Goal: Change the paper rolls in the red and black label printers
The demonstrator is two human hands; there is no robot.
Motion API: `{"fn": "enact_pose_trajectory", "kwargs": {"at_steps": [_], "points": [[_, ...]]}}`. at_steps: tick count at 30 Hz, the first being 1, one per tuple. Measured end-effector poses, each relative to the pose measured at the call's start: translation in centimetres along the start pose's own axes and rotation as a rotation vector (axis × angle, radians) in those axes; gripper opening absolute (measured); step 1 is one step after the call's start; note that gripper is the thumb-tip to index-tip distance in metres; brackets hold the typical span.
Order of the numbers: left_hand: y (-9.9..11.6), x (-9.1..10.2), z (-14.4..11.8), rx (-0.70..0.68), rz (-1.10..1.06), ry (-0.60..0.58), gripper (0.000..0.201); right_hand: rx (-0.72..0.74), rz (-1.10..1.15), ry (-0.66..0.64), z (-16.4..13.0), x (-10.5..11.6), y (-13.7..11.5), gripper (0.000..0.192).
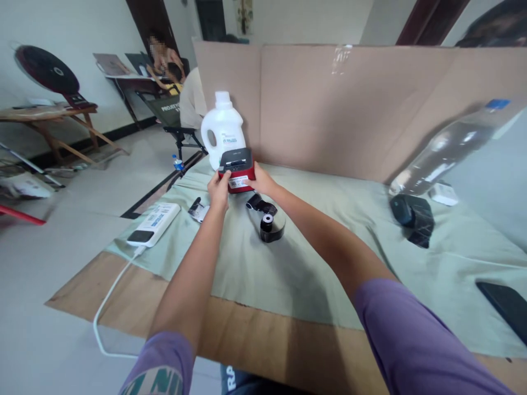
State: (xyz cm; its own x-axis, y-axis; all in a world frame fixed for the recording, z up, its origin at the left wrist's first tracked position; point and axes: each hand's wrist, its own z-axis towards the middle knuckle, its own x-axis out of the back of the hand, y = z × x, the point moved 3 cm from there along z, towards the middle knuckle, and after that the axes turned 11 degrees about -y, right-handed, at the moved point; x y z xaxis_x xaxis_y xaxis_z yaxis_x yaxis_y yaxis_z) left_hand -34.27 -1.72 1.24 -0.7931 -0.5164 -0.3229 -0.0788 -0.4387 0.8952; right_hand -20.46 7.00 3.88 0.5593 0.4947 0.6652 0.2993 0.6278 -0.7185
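Note:
Both arms reach forward over the cloth-covered table. My left hand grips the left side of a small red and black box-shaped device, thumb on its edge. On its other side, my right hand holds it too, fingers wrapped round the corner. A white label shows on the device's near face. Right behind it stands a white jug-shaped bottle with a handle. Nearer to me lies a roll of black ribbon-like strip, partly unwound. A small black and white piece rests left of my left wrist.
A white power bank with a cable lies at the left edge. Cardboard walls off the back. At right are a large clear bottle, a black device and a phone. People sit beyond, far left.

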Motion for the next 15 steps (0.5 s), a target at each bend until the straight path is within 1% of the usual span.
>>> {"fn": "enact_pose_trajectory", "kwargs": {"at_steps": [2,5,7,9,12,15], "points": [[1.5,-2.0,-0.8,-0.060,-0.005,-0.055,0.039,0.016,-0.016,0.052,-1.8,2.4,-0.8,0.083],[4.2,-6.1,-3.2,-0.196,0.002,-0.202,0.048,0.076,-0.016,0.165,-6.0,6.3,-1.8,0.089],[5.8,-8.9,-5.7,-0.271,0.010,-0.306,0.050,0.096,-0.038,0.246,-9.8,8.7,-2.4,0.092],[6.8,-11.4,-8.8,-0.297,0.016,-0.393,0.049,0.077,-0.083,0.305,-14.1,10.4,-2.6,0.095],[7.0,-14.1,-13.8,-0.255,0.023,-0.485,0.046,-0.003,-0.144,0.366,-20.8,11.6,-2.3,0.097],[6.1,-15.7,-18.4,-0.209,0.026,-0.550,0.044,-0.063,-0.179,0.419,-26.9,11.3,-1.8,0.097]]}}
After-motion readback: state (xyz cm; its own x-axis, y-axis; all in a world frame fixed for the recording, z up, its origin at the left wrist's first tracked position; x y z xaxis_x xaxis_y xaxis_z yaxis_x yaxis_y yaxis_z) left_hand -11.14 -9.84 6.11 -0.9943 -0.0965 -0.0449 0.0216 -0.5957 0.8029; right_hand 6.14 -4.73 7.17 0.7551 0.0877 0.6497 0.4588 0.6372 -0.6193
